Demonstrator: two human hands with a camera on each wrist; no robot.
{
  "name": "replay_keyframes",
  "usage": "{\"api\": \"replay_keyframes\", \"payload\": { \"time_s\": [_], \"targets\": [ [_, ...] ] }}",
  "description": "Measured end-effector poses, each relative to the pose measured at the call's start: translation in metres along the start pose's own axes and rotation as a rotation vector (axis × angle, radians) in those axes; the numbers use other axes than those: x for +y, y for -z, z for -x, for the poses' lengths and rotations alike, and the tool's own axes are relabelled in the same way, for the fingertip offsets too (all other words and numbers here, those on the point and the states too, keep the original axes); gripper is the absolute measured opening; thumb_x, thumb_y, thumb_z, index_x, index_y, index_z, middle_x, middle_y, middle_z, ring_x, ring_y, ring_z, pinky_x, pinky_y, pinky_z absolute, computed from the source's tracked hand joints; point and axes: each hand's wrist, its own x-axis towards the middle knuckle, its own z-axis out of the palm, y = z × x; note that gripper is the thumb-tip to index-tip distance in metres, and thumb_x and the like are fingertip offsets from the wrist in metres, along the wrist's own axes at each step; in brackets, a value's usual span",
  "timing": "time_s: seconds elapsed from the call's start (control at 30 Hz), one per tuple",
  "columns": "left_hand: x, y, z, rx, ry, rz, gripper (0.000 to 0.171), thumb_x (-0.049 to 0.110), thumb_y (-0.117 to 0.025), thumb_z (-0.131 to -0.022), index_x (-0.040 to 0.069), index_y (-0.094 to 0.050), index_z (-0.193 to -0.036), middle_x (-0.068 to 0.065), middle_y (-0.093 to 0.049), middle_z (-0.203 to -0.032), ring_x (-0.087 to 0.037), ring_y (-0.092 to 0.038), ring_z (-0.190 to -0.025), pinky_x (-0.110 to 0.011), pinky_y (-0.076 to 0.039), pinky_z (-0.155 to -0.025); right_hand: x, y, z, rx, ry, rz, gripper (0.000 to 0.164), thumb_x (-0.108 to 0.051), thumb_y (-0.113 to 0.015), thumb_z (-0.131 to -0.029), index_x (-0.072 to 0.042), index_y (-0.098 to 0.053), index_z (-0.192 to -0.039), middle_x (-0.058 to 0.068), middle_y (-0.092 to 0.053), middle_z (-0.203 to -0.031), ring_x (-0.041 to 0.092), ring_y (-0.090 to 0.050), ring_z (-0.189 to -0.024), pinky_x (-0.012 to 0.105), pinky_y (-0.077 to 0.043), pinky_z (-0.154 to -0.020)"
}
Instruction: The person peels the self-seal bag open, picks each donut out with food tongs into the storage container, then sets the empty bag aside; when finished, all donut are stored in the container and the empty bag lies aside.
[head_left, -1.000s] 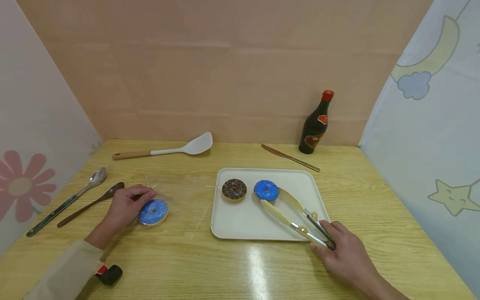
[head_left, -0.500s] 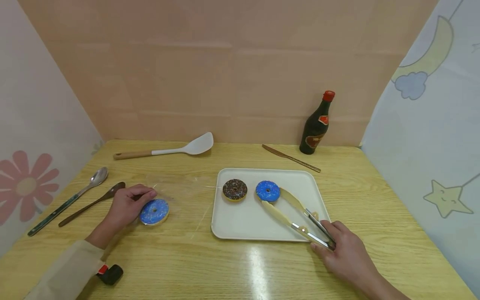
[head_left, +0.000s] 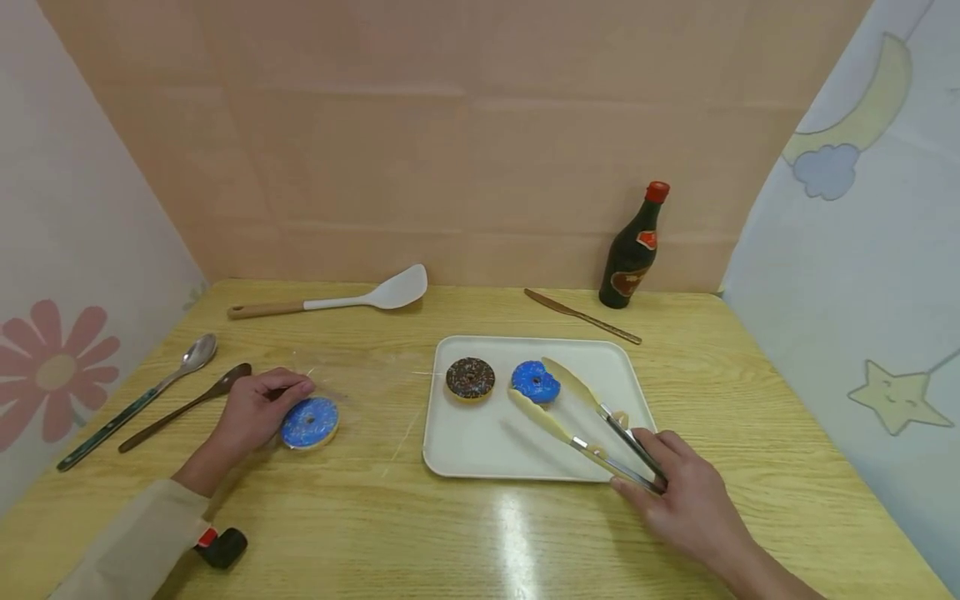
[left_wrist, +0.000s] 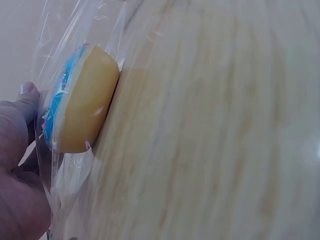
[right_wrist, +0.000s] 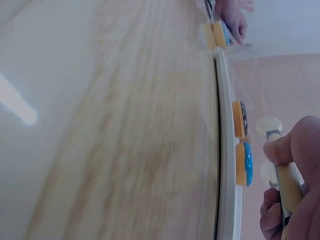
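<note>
In the head view, my left hand (head_left: pixel 251 412) pinches the edge of a clear plastic bag (head_left: pixel 367 408) lying on the table. Inside the bag, near the fingers, is a blue-iced donut (head_left: pixel 298 423), its yellow side showing through the plastic in the left wrist view. My right hand (head_left: pixel 690 500) grips a pair of tongs (head_left: pixel 547 419) with cream tips and metal arms. The spread tips hover over another blue donut (head_left: pixel 528 388) on the white tray (head_left: pixel 480 454); one tip overlaps its right edge. Left of it on the tray sits a chocolate donut (head_left: pixel 459 382).
A white spatula (head_left: pixel 397 289) with a wooden handle lies at the back left, a knife (head_left: pixel 581 315) behind the tray. A dark bottle (head_left: pixel 630 258) stands at the back right. A metal spoon (head_left: pixel 197 354) and a wooden spoon (head_left: pixel 187 406) lie at the left.
The tongs have come off the blue donut on the tray, rising with their tips spread wider; that donut stays in place. My left hand holds still on the bag.
</note>
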Motion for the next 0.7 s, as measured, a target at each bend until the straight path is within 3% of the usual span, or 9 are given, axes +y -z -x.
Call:
{"api": "replay_keyframes", "payload": {
  "time_s": [0.3, 0.47, 0.7],
  "targets": [
    [0.023, 0.0, -0.001, 0.0, -0.038, 0.008, 0.01, -0.02, -0.062, -0.081, -0.013, -0.069, -0.083, -0.019, -0.065, -0.077, -0.009, -0.061, -0.069, -0.015, -0.047, -0.061, -0.028, -0.016, -0.018, -0.078, 0.131, -0.073, 0.047, -0.018, -0.086, -0.065, -0.009, -0.066, -0.107, -0.011, -0.05, -0.084, -0.002, -0.035, -0.059, 0.018, -0.032, -0.049],
    [0.012, 0.0, -0.001, -0.004, -0.057, 0.015, 0.012, -0.02, -0.063, -0.08, -0.011, -0.07, -0.083, -0.017, -0.066, -0.078, -0.008, -0.062, -0.071, -0.015, -0.047, -0.062, -0.042, -0.028, -0.032, -0.12, 0.191, -0.118, 0.044, -0.018, -0.085, -0.067, -0.009, -0.067, -0.106, -0.01, -0.053, -0.085, 0.0, -0.039, -0.061, 0.017, -0.034, -0.05],
    [-0.001, 0.002, -0.001, -0.018, -0.021, 0.038, 0.009, -0.012, -0.065, -0.084, -0.006, -0.072, -0.085, -0.011, -0.068, -0.081, -0.006, -0.062, -0.075, -0.016, -0.048, -0.065, -0.065, -0.046, -0.056, -0.243, 0.223, -0.068, 0.044, -0.023, -0.08, -0.073, -0.007, -0.065, -0.111, -0.005, -0.057, -0.09, 0.005, -0.047, -0.065, 0.025, -0.042, -0.056]
  ]
}}
